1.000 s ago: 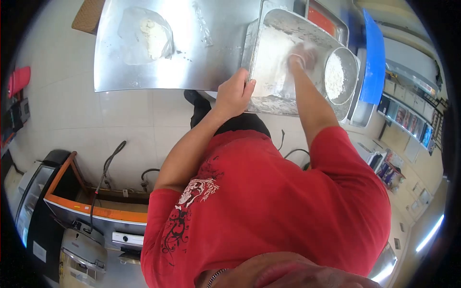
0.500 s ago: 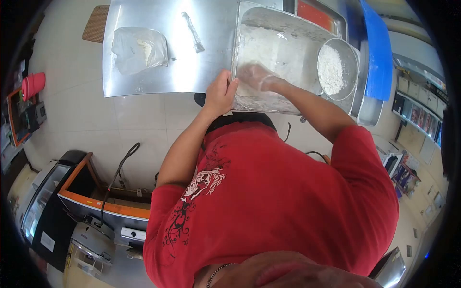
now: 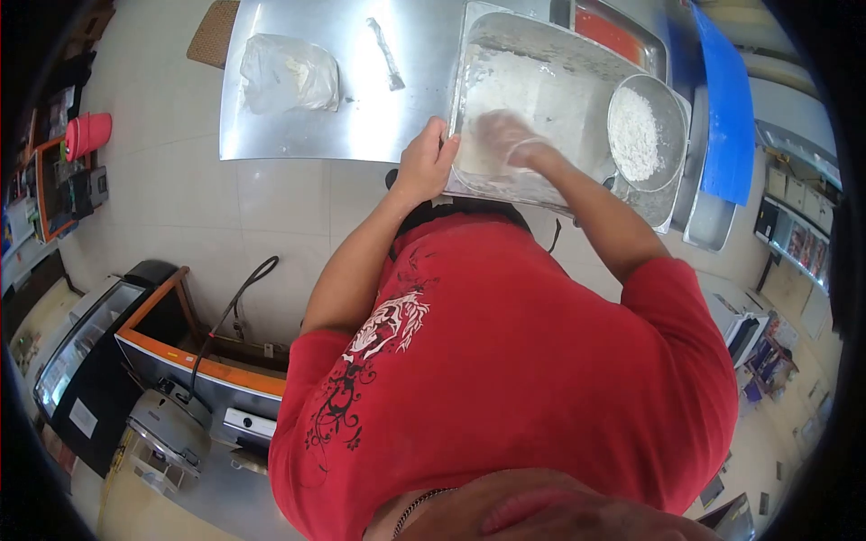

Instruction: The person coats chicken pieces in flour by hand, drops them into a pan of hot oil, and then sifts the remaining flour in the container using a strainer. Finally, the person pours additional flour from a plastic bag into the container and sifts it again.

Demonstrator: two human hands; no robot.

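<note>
A deep metal pan (image 3: pixel 505 32) dusted with white powder sits at the front edge of the steel table. My left hand (image 3: pixel 428 164) grips its left rim, thumb along the edge. Inside the pan, near its left end, my right hand (image 3: pixel 507 138) is whitened with powder and smeared by motion. Whether its fingers are closed cannot be made out. At the pan's right end rests a round metal sieve or bowl (image 3: pixel 669 149) with a heap of white powder (image 3: pixel 634 135), which looks like flour.
On the steel table (image 3: pixel 361 126) to the left lie a clear plastic bag (image 3: pixel 290 76) with white contents and a narrow, crumpled strip (image 3: pixel 386 56). Behind the pan stands a tray with red contents (image 3: pixel 609 36). A blue board (image 3: pixel 724 108) is at the right.
The view has shifted, so the table and pan appear further right and slightly higher. My right hand is still moving inside the pan, while my left hand keeps hold of the rim.
</note>
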